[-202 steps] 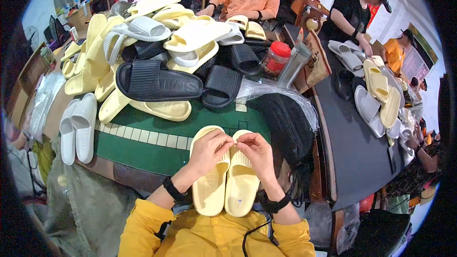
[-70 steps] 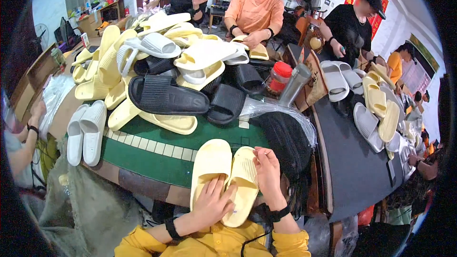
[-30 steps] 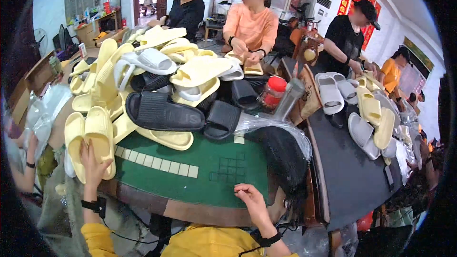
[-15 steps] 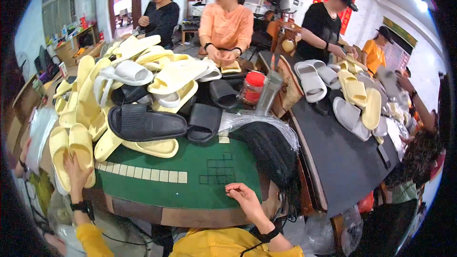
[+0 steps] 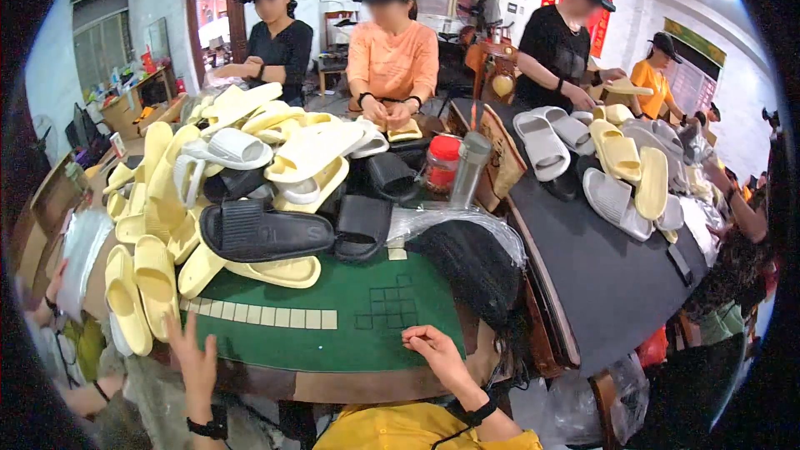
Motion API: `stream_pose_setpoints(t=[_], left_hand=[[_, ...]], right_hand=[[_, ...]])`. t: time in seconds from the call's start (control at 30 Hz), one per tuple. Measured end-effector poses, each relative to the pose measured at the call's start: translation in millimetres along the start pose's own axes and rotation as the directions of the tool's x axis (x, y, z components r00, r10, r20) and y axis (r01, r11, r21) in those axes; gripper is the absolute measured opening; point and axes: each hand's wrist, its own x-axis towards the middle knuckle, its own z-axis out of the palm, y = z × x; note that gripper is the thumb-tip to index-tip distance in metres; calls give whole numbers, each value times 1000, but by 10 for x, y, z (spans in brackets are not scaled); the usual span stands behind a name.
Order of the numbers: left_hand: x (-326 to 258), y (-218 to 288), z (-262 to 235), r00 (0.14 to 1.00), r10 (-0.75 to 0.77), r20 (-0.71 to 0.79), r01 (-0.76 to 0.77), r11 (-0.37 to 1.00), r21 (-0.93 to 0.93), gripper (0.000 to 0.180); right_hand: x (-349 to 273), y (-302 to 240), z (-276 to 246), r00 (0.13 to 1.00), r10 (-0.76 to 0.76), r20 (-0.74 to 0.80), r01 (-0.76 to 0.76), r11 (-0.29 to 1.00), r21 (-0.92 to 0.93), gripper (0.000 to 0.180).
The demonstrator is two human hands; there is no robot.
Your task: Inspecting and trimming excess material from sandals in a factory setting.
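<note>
My left hand [image 5: 193,360] is open, its fingers spread, just below a pair of pale yellow slippers at the mat's left end. One yellow slipper [image 5: 156,279] stands beside its mate [image 5: 127,304]; the fingertips are close to the nearer one, and contact is unclear. Over the front right of the green mat [image 5: 333,350] my right hand [image 5: 437,356] has thumb and fingers pressed together; anything between them is too small to make out. A row of cream squares [image 5: 271,317] lies along the mat, with dark square outlines [image 5: 387,308] near my right fingertips.
Yellow, grey and black slippers are heaped behind the mat, with a black slipper [image 5: 265,232] in front. A red-lidded jar [image 5: 442,165], a grey bottle [image 5: 472,168] and a black bundle [image 5: 462,262] stand to the right. Co-workers handle slippers around a dark table [image 5: 583,308].
My left hand has let go of the yellow slippers and drawn back toward me and to the right, fingers spreading. The slippers now stand apart. My right hand has barely moved.
</note>
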Motion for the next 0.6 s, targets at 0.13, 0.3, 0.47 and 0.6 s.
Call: stream_pose_setpoints(t=[0.13, 0.3, 0.47, 0.6], left_hand=[[-81, 495, 73, 989, 104, 109, -85, 983, -164, 49], [-181, 894, 248, 952, 267, 151, -209, 925, -316, 46], [-288, 1027, 365, 918, 335, 212, -250, 904, -347, 44], [-353, 1057, 400, 910, 350, 223, -246, 888, -390, 43]], right_hand=[[-2, 33, 22, 1000, -28, -8, 28, 1000, -4, 16], [-17, -94, 46, 1000, 15, 0, -15, 996, -88, 17], [-6, -40, 25, 1000, 24, 18, -21, 989, -145, 17], [-45, -153, 47, 996, 52, 74, -39, 985, -171, 17]])
